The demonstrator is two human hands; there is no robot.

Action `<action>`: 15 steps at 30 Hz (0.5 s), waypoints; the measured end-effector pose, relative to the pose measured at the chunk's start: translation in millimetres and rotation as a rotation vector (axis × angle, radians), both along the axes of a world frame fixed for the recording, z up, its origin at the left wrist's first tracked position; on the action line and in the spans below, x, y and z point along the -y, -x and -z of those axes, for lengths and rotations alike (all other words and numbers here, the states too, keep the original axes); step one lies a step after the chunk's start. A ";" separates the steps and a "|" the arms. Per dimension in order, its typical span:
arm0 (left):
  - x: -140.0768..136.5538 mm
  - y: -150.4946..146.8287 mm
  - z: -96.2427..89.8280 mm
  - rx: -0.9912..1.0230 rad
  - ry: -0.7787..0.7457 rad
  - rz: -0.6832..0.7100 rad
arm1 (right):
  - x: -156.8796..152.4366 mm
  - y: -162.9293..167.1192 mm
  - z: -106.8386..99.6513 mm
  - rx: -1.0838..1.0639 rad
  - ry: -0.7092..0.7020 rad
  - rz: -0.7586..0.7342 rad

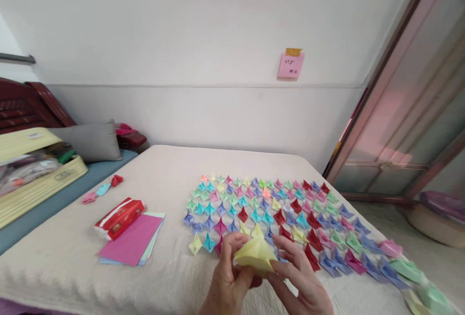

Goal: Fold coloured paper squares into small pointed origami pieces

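A yellow origami paper piece (257, 256), partly folded with a pointed top, is held between my two hands just above the near side of the cloth-covered table. My left hand (230, 271) pinches its left side, thumb below and fingers behind. On the right side, the fingers of my right hand (300, 276) close on its edge. Behind and around my hands lie rows of small folded paper pieces (242, 214) in red, blue, green, pink, purple and yellow. My hands hide some of the nearest ones.
Left on the pale cloth (170, 170) are a red tissue pack (121, 218), a stack of coloured paper sheets (132, 245) and several small folded pieces (103, 189). Farther left stand a yellow box (47, 179) and a grey cushion (90, 141). A pink note (290, 66) hangs on the wall.
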State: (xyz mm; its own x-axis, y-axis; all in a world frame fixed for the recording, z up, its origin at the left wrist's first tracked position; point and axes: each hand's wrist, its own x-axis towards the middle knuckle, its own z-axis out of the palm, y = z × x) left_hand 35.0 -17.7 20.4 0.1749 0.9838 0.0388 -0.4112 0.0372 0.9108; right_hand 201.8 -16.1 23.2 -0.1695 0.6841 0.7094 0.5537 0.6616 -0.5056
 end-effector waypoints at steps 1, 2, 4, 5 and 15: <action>0.4 0.0 0.7 -0.011 -0.006 0.001 | -0.1 -0.2 0.4 0.039 -0.034 0.027; 0.7 0.2 1.7 -0.020 -0.018 0.003 | -0.3 0.0 0.0 0.067 -0.066 0.032; 1.3 0.6 5.0 -0.040 -0.052 0.006 | -1.0 1.3 -2.4 0.085 -0.107 0.009; 1.6 0.8 7.0 -0.055 -0.068 0.002 | -1.4 2.2 -3.8 0.076 -0.117 -0.005; 2.1 -1.2 14.7 -0.176 -0.013 0.007 | -1.3 6.9 8.2 -0.280 0.363 0.107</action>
State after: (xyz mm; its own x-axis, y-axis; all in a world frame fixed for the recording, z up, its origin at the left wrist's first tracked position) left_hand 36.2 -19.9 5.7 0.1869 0.9822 0.0202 -0.2456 0.0268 0.9690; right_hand 194.9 -14.7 15.0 0.0792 0.8998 0.4292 0.4181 0.3608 -0.8337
